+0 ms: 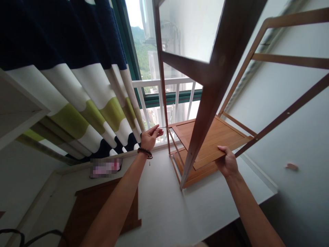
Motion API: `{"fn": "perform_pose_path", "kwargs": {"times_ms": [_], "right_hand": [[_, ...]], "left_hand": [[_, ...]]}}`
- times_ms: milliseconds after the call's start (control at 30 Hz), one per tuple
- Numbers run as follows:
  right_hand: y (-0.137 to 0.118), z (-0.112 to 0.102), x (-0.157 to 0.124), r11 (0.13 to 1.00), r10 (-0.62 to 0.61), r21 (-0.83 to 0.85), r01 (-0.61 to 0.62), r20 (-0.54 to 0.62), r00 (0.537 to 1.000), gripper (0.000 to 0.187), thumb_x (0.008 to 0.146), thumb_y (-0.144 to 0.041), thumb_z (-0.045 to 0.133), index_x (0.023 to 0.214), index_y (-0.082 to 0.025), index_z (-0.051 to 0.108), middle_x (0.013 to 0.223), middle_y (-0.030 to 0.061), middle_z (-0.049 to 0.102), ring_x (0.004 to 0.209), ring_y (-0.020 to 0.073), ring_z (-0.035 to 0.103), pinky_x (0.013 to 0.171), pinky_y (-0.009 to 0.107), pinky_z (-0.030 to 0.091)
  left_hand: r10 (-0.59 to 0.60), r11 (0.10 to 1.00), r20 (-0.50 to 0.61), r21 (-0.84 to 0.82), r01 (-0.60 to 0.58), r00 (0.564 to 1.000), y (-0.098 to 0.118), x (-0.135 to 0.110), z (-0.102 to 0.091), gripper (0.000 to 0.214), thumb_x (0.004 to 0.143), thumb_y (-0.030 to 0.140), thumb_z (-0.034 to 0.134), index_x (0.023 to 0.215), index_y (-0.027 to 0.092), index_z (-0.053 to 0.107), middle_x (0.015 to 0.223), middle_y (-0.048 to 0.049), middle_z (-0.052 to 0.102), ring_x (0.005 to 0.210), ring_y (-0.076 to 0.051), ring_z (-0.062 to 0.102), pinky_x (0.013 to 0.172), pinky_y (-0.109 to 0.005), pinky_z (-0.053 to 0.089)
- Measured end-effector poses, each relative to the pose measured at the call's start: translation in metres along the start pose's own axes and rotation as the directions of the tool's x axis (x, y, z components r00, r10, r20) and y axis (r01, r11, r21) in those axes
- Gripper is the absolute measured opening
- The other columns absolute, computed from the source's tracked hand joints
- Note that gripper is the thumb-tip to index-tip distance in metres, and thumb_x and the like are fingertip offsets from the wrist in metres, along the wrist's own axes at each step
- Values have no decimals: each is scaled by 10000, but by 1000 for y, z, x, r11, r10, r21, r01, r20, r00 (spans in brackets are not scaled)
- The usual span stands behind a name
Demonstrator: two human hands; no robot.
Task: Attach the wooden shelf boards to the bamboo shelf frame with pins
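Observation:
A brown wooden shelf frame (197, 140) stands upright on the white surface, with a middle board (203, 132) and a lower board (203, 173). My left hand (150, 136), wearing a dark bracelet, pinches what looks like a thin hex key (163, 127). The key's far end meets the frame's back left post at the height of the middle board. My right hand (228, 161) grips the front right edge of that board, thumb on top and fingers underneath. A small screw (149, 163) sits on the white surface below my left wrist.
Another brown wooden panel (102, 209) lies at the lower left, partly behind my left forearm. Near the curtain (102, 103) is a blurred pink item (106, 168). A white railing (177, 82) crosses the window behind. Black cable (33, 236) shows at bottom left; a wall (303, 130) stands right.

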State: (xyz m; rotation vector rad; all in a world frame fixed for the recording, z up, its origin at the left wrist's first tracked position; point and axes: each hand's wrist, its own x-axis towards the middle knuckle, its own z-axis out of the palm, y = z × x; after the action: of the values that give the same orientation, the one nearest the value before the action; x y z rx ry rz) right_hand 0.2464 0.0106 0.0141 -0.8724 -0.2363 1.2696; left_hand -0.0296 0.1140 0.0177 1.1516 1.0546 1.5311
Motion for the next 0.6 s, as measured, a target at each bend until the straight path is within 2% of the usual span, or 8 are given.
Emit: {"fn": "perform_pose_path", "kwargs": {"times_ms": [200,367,500,600], "right_hand": [[0,0,0,1000,-11,-4,11,3,1000,67,621,-93,583,678,-124,600,639,-3,640,578,118,612,544,206,538],[1,0,-7,999,-35,-6,35,-12,999,71,606,-96,606,666,-133,600,647,-10,643,587,119,614,571,217,544],[1,1,-10,998,-65,1,65,-43,997,112,581,-94,629,682,-134,602,666,-18,646,589,111,607,578,217,541],[0,1,-11,998,-66,13,67,-65,996,112,573,-90,628,677,-123,602,657,-13,644,595,110,606,588,217,539]], "left_hand": [[-32,994,56,-98,37,998,2,-7,-5,422,692,356,647,1031,106,637,812,-73,687,806,-180,650,850,-369,507],[-13,1000,103,-7,14,995,-3,-2,-8,401,667,334,675,995,106,638,847,-74,690,805,-183,649,836,-374,512],[-7,1000,97,26,5,995,-6,3,-9,341,692,351,645,942,121,611,811,-71,687,763,-181,652,760,-367,534],[77,979,61,187,-87,995,-5,5,-8,265,697,359,634,861,150,633,815,-53,665,762,-170,640,682,-294,537]]}}
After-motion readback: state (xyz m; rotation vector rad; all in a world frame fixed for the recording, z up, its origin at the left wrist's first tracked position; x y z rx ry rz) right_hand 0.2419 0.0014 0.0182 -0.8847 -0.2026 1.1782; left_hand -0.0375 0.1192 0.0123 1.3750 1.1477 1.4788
